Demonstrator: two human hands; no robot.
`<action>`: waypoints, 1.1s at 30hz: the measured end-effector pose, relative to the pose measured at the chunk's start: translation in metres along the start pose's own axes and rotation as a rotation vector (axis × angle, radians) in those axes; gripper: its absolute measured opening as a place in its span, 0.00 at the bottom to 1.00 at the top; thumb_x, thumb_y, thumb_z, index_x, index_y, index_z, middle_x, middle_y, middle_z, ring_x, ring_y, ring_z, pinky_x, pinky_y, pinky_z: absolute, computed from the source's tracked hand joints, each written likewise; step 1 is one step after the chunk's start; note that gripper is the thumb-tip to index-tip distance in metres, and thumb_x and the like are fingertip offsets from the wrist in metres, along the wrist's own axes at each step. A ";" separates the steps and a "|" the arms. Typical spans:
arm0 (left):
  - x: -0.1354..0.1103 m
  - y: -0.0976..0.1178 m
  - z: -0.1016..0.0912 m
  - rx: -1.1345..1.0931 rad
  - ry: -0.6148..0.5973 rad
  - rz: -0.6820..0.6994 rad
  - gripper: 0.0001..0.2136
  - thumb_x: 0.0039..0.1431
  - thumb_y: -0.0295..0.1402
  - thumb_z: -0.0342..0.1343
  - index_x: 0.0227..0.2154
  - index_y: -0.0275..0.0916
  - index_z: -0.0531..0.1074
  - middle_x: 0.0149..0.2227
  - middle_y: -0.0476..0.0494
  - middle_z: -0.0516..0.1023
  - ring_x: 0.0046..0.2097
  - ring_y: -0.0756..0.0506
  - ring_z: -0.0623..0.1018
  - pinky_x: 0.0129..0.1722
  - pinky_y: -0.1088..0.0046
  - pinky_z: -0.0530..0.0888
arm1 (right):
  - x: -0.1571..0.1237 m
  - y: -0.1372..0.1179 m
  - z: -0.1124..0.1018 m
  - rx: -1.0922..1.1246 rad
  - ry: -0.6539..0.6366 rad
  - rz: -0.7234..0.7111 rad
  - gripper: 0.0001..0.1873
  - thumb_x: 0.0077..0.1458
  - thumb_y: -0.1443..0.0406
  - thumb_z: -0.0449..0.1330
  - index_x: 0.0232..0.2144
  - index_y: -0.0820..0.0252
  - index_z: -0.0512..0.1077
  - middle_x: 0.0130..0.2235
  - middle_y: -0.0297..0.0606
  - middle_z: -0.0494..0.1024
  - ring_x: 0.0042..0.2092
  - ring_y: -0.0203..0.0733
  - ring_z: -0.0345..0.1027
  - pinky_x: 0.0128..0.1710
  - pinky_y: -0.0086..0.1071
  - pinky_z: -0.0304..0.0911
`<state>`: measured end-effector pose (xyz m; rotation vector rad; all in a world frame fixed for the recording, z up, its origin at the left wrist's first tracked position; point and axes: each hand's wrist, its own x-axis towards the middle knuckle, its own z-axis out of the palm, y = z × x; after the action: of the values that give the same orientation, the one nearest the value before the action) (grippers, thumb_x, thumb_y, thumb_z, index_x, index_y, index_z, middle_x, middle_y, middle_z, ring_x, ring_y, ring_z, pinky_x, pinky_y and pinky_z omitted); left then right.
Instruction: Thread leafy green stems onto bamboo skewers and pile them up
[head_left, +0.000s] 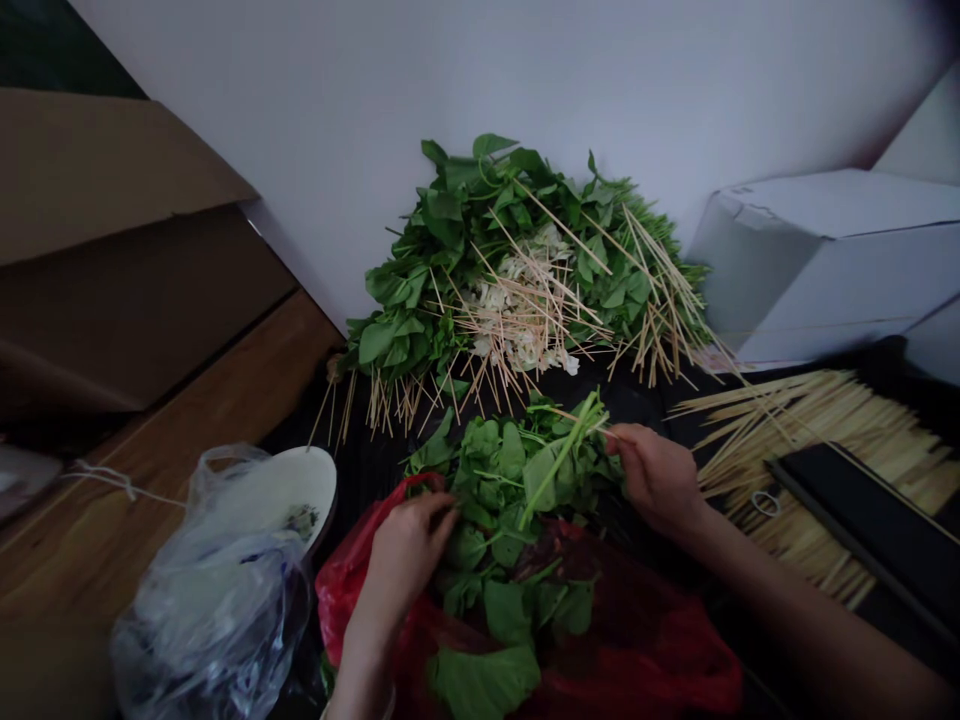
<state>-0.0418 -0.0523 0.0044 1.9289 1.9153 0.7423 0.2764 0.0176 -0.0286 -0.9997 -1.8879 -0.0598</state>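
My right hand is closed in a pinch round the end of a thin bamboo skewer, with pale green stems lying at its fingertips. My left hand has its fingers curled together at the edge of the leafy greens; what they pinch is hidden among the leaves. Below both hands an open red plastic bag holds more loose leaves. Beyond them, against the wall, lies a heap of skewered greens, with white skewered pieces in its middle.
Loose bamboo skewers lie at the right, with a dark phone-like slab and a small white ring on them. A white bowl and clear plastic bag stand left. Cardboard and white boxes flank the heap.
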 end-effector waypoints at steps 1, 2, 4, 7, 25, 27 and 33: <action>0.001 0.003 -0.003 -0.013 0.059 0.026 0.08 0.55 0.32 0.58 0.34 0.45 0.82 0.34 0.43 0.84 0.36 0.40 0.82 0.39 0.67 0.73 | 0.000 0.000 0.000 -0.003 0.005 -0.005 0.11 0.65 0.67 0.48 0.40 0.58 0.70 0.30 0.34 0.77 0.30 0.37 0.73 0.33 0.29 0.66; 0.001 0.007 -0.007 -0.036 0.109 0.057 0.09 0.57 0.32 0.57 0.35 0.45 0.82 0.37 0.42 0.84 0.39 0.40 0.82 0.42 0.66 0.74 | 0.000 0.001 0.001 -0.008 0.009 -0.011 0.11 0.65 0.67 0.48 0.40 0.58 0.70 0.30 0.34 0.77 0.30 0.37 0.73 0.33 0.29 0.66; 0.001 0.015 -0.017 -0.075 0.126 0.136 0.11 0.59 0.30 0.54 0.39 0.44 0.81 0.40 0.41 0.83 0.43 0.40 0.81 0.45 0.66 0.73 | 0.000 0.001 0.001 -0.015 0.008 -0.017 0.10 0.65 0.67 0.48 0.40 0.58 0.70 0.30 0.34 0.77 0.30 0.37 0.73 0.32 0.28 0.66; -0.001 0.024 -0.029 -0.106 -0.100 0.254 0.17 0.56 0.22 0.49 0.35 0.46 0.81 0.45 0.43 0.81 0.48 0.42 0.79 0.48 0.66 0.73 | 0.000 0.002 0.002 -0.019 0.006 -0.018 0.11 0.66 0.67 0.48 0.40 0.58 0.70 0.29 0.34 0.77 0.29 0.37 0.73 0.32 0.29 0.65; -0.002 0.029 -0.005 -0.175 -0.158 0.205 0.08 0.60 0.30 0.56 0.38 0.44 0.80 0.36 0.45 0.80 0.40 0.44 0.79 0.42 0.67 0.73 | 0.001 0.002 0.002 -0.012 0.011 -0.033 0.10 0.66 0.68 0.48 0.40 0.59 0.69 0.30 0.34 0.77 0.30 0.36 0.72 0.33 0.28 0.64; 0.006 0.022 -0.001 -0.081 -0.027 0.097 0.09 0.63 0.32 0.54 0.37 0.42 0.80 0.36 0.43 0.81 0.40 0.43 0.79 0.42 0.66 0.73 | 0.000 0.002 0.002 -0.008 0.007 -0.031 0.10 0.66 0.68 0.47 0.40 0.59 0.69 0.30 0.33 0.77 0.30 0.36 0.72 0.33 0.28 0.64; 0.021 0.018 0.023 0.357 0.011 -0.046 0.09 0.52 0.35 0.64 0.36 0.38 0.79 0.39 0.37 0.81 0.46 0.35 0.77 0.47 0.60 0.71 | 0.000 0.002 0.003 -0.026 0.019 -0.056 0.10 0.66 0.69 0.47 0.40 0.59 0.69 0.30 0.34 0.76 0.29 0.36 0.71 0.31 0.29 0.64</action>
<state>-0.0152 -0.0291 -0.0012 2.0714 2.2131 0.4184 0.2756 0.0207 -0.0308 -0.9609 -1.9016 -0.1265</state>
